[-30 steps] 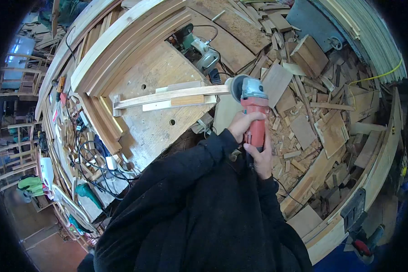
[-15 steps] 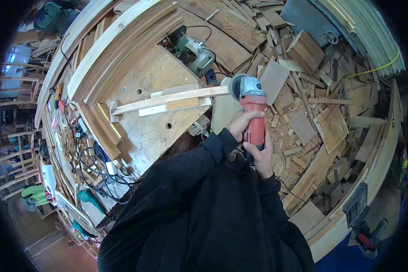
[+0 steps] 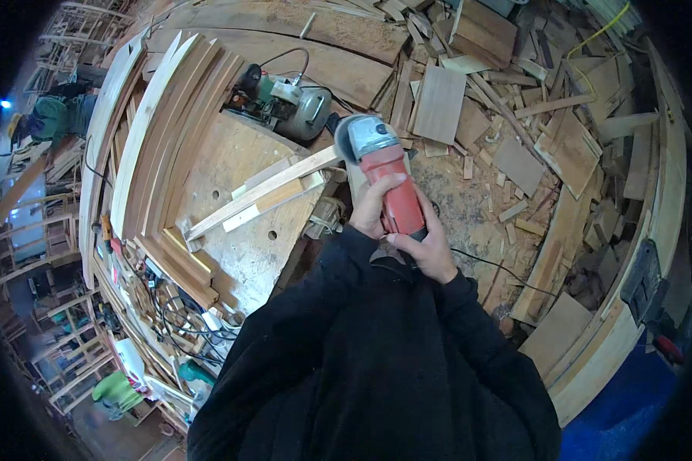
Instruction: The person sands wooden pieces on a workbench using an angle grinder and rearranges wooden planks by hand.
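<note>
Both my hands are wrapped around a red angle grinder with a silver head. My left hand grips the near-left side of its body, thumb across the top. My right hand closes around the rear end from the right. The grinder's round disc meets or lies just at the end of a long light wood strip; exact contact is hard to tell. That strip lies on a plywood bench beside shorter strips, its far end by a small wood block.
A machine with a grey tank stands behind the bench. Curved wood pieces are stacked at left. Offcuts and boards litter the floor at right. A black cord trails rightward. Tangled cables lie at lower left.
The camera view has turned and shifted. The grinder now leans to the left, its head pointing up-left, and both hands stay on it. The disc remains at the strip's end.
</note>
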The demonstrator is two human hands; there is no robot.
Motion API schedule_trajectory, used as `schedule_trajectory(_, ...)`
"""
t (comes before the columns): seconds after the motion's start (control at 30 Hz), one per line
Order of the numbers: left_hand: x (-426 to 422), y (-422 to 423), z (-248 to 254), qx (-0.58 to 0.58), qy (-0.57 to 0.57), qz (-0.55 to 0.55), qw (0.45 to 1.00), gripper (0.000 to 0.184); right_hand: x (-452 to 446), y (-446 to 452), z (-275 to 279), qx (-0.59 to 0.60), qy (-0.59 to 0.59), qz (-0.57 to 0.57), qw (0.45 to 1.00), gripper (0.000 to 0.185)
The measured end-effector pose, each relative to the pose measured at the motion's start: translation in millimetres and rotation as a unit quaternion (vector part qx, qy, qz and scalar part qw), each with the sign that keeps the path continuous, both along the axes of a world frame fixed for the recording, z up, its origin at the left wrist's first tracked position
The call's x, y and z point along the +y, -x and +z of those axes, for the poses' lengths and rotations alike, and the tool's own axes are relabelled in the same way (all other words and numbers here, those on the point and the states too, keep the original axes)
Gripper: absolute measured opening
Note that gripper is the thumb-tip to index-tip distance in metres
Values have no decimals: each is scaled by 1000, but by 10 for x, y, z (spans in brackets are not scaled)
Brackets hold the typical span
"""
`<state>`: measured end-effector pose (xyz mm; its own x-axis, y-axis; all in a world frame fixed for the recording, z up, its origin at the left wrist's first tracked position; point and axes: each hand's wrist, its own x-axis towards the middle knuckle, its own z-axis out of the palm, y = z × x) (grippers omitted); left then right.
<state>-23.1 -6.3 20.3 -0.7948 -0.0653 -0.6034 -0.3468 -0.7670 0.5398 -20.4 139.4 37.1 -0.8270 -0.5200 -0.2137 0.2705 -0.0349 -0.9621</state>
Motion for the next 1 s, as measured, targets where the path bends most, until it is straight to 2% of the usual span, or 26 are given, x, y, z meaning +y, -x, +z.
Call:
schedule_trajectory(0.13, 255, 264, -43, -26, 101, 11, 994, 35, 200, 145, -266, -87, 62, -27, 994, 89)
schedule_trajectory(0.2, 342, 373, -142, -51, 115, 14, 992, 35, 274, 207, -379, -96, 68, -28, 993, 87)
schedule_trajectory(0.3, 414, 476, -349, -85, 137, 7, 987, 34, 352, 281, -501, -175, 114, -35, 977, 84)
schedule_trajectory(0.4, 445, 540, -487, -82, 169, -9, 982, 33, 384, 297, -712, -186, 142, -51, 971, 83)
schedule_trajectory(0.43, 456, 561, -507, -81, 171, -8, 982, 33, 399, 325, -664, -185, 143, -50, 971, 83)
schedule_trajectory(0.5, 457, 588, -541, -93, 172, -20, 980, 32, 423, 376, -531, -264, 145, -32, 953, 81)
schedule_trajectory(0.6, 452, 612, -636, -113, 191, -27, 975, 32, 430, 359, -619, -289, 155, -22, 944, 80)
schedule_trajectory(0.73, 410, 531, -423, -86, 161, -15, 983, 31, 376, 309, -509, -266, 144, -9, 953, 79)
schedule_trajectory(0.8, 333, 452, -277, -79, 165, -1, 983, 29, 308, 242, -575, -181, 118, -10, 976, 81)
schedule_trajectory(0.87, 225, 330, -117, -55, 147, 9, 988, 32, 200, 191, -323, -171, 114, -10, 979, 83)
schedule_trajectory(0.93, 81, 202, 7, -62, 93, 0, 994, 33, 104, 162, -78, -30, 22, 13, 999, 86)
schedule_trajectory(1.0, -20, 65, 28, -24, 63, -3, 998, 36, 13, 117, 68, -24, 15, 15, 999, 89)
